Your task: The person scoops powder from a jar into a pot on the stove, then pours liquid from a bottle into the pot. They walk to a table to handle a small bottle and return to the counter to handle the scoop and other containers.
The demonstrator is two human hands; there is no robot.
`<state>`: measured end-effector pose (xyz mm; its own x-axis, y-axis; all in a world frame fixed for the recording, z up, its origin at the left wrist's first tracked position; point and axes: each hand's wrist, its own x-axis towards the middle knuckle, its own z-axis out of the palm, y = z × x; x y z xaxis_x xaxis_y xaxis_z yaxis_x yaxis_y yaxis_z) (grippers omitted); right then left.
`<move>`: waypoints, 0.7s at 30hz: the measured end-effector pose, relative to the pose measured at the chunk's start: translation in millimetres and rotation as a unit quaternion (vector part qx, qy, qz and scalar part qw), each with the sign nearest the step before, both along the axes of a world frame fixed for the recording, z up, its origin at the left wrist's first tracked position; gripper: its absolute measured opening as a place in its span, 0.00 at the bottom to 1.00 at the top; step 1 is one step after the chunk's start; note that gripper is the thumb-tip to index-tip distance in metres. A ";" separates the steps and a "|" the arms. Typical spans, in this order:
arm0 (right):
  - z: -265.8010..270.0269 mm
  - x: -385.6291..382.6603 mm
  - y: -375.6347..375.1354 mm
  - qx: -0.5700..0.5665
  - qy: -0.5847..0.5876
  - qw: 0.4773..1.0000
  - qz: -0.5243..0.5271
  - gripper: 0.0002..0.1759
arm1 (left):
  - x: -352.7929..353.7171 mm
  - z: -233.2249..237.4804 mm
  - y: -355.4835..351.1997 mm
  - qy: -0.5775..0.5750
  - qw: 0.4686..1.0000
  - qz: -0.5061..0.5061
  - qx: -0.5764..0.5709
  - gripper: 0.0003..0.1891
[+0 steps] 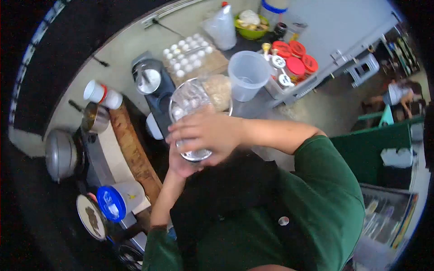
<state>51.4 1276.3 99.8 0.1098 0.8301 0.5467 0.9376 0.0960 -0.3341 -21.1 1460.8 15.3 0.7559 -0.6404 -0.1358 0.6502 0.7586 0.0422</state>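
A small round metal bowl [197,155] with a shiny rim is between my two hands, close to my body. My right hand [210,131] lies over its top, fingers curved across it and blurred. Below and to the left, my left hand [181,161] grips its side, partly hidden by the right. Just beyond them is a wide metal bowl [231,106] holding a clear plastic bag [190,95] with pale contents and a bag of beige food [218,90]. What the small bowl contains is mostly hidden.
An egg tray [189,54], a clear plastic tub [247,72] and red-lidded jars [296,66] stand beyond. A wooden board [131,144], a pot [96,118] and a blue-lidded tub [113,203] lie left. Another person [400,95] is far right.
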 end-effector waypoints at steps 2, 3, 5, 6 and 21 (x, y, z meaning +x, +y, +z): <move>-0.5 -17.0 -10.3 0.020 -0.003 1.000 -0.016 0.33 | 7.6 4.2 -16.1 0.014 0.983 -0.020 0.180 0.34; 0.8 -22.7 -20.4 0.016 0.030 0.999 -0.030 0.31 | 2.8 -16.1 -18.3 -0.198 0.926 0.028 0.321 0.33; 8.6 -22.2 -39.1 0.059 0.077 0.994 -0.059 0.27 | 11.1 7.8 -43.5 -0.126 0.977 0.036 0.170 0.33; 14.9 -19.1 -51.8 0.059 0.072 0.993 -0.067 0.27 | 22.1 3.4 -51.2 -0.131 0.977 0.028 0.168 0.33; -8.4 71.4 -313.0 0.205 0.174 0.873 -0.407 0.25 | 135.7 -12.4 -332.9 -0.155 0.926 0.217 0.266 0.35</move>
